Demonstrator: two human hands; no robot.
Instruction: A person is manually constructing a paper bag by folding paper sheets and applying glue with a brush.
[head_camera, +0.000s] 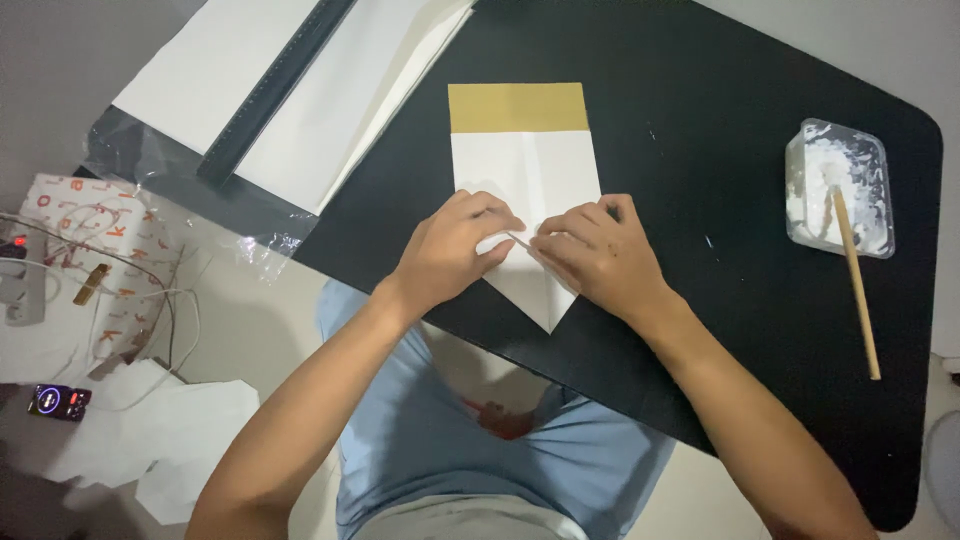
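A matte black desk (700, 120) with rounded corners fills most of the view, set at a slant over a pale floor (250, 320). Near its middle lies a folded white paper sheet with a mustard-yellow band along its far edge (525, 150); its near end comes to a point just at the desk's front edge. The left hand (450, 250) rests on the sheet's lower left part with fingers curled and pressed together, the fingertips pinching a small folded flap at the centre crease. The right hand (600, 255) lies flat beside it, fingers close together and pressing down on the right-hand fold; the two hands nearly touch at the crease.

On the desk's right side stands a clear plastic tub of white paste (840, 185), with a thin wooden stick (856, 280) leaning out of it and lying toward the near edge. At the far left corner a stack of large white paper sheets (300, 90) sits on clear plastic wrap, with a long dark ruler (270, 90) laid slantwise across it.

On the floor to the left are a white patterned bag (100, 250), tangled white cables (150, 300), loose white paper (170, 440) and a small dark device with a lit screen (58, 401). The person's light blue shirt (450, 440) shows below the desk.
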